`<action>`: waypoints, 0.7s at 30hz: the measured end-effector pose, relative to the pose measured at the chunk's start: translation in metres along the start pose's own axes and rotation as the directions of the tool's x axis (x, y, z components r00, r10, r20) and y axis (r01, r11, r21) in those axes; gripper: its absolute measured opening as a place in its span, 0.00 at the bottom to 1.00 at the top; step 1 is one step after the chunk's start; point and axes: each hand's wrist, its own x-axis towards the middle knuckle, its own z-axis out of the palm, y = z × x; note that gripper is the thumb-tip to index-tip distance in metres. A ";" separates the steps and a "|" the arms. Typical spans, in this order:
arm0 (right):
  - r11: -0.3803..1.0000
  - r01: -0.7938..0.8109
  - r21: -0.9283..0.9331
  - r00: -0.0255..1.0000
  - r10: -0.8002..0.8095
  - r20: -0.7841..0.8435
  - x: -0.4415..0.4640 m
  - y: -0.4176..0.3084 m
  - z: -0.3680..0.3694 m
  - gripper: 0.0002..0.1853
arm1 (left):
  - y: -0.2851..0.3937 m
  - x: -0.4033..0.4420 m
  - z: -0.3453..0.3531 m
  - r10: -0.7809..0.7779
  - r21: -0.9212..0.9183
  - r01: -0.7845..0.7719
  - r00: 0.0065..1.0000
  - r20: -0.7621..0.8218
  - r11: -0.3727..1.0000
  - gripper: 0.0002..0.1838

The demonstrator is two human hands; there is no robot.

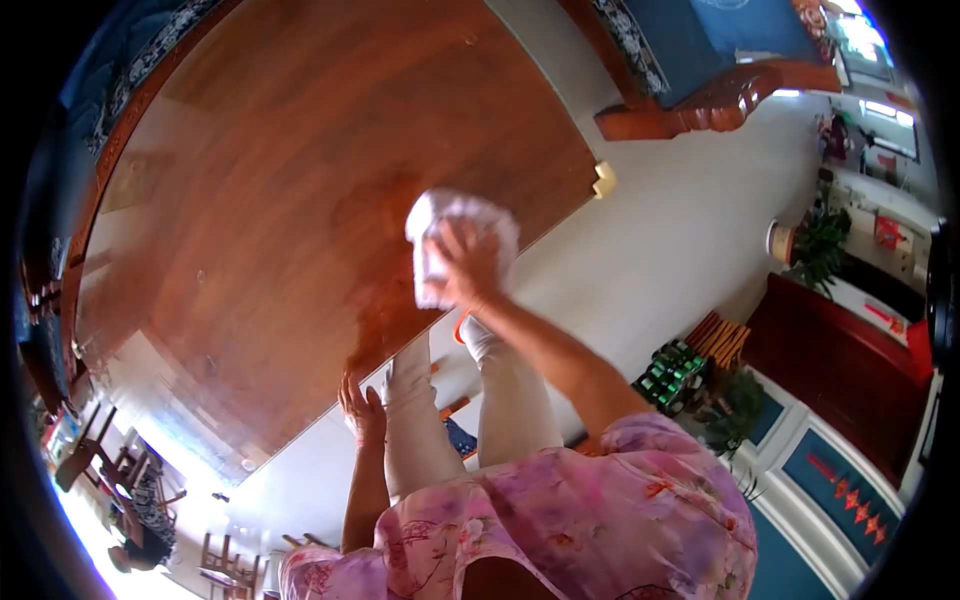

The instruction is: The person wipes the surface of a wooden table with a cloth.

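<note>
My right hand [468,266] presses a white cloth [430,215] against the top of a brown wooden table [260,160], close to its near edge. The fingers are spread over the cloth, and both look slightly blurred. Around and below the cloth, a darker, shiny patch that looks wet shows on the wood. My left hand [362,408] rests at the table's near edge further left, fingers stretched out, holding nothing that I can see.
A pale corner guard [604,180] covers the table's right corner. Beyond it stands a carved wooden seat with blue cushions [720,50]. On the right are a potted plant [822,245] and green bottles [672,372]. Wooden chairs [228,565] stand lower left, near another person [145,545].
</note>
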 end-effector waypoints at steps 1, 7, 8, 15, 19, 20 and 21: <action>0.998 0.049 0.047 0.998 -0.051 0.026 -0.013 -0.025 0.017 0.38 | -0.001 -0.009 0.002 -0.010 -0.012 0.010 1.000 0.007 1.000 0.24; 0.924 0.377 0.072 0.925 -0.379 0.017 -0.029 -0.095 0.037 0.37 | 0.027 -0.022 0.016 -0.010 -0.060 0.014 0.997 0.075 0.998 0.23; 0.905 0.417 0.089 0.909 -0.415 -0.043 -0.021 -0.086 0.042 0.36 | 0.031 -0.017 0.015 -0.017 -0.082 0.025 0.995 0.097 0.996 0.23; 0.988 -0.041 -0.148 0.979 0.011 -0.202 0.081 0.079 -0.022 0.28 | 0.039 -0.004 0.026 -0.414 -0.316 0.384 0.910 -0.028 0.867 0.14; 0.900 -0.414 -0.137 0.889 0.367 -0.275 0.111 0.162 -0.041 0.35 | 0.055 0.023 0.019 -0.623 -0.321 0.578 0.781 -0.052 0.750 0.15; 0.903 -0.415 -0.108 0.883 0.372 -0.286 0.109 0.165 -0.036 0.36 | 0.061 0.036 0.018 -0.637 -0.347 0.565 0.757 -0.144 0.749 0.16; 0.906 -0.415 -0.079 0.878 0.376 -0.296 0.107 0.167 -0.032 0.37 | 0.072 0.055 0.020 -0.649 -0.370 0.551 0.724 -0.233 0.748 0.18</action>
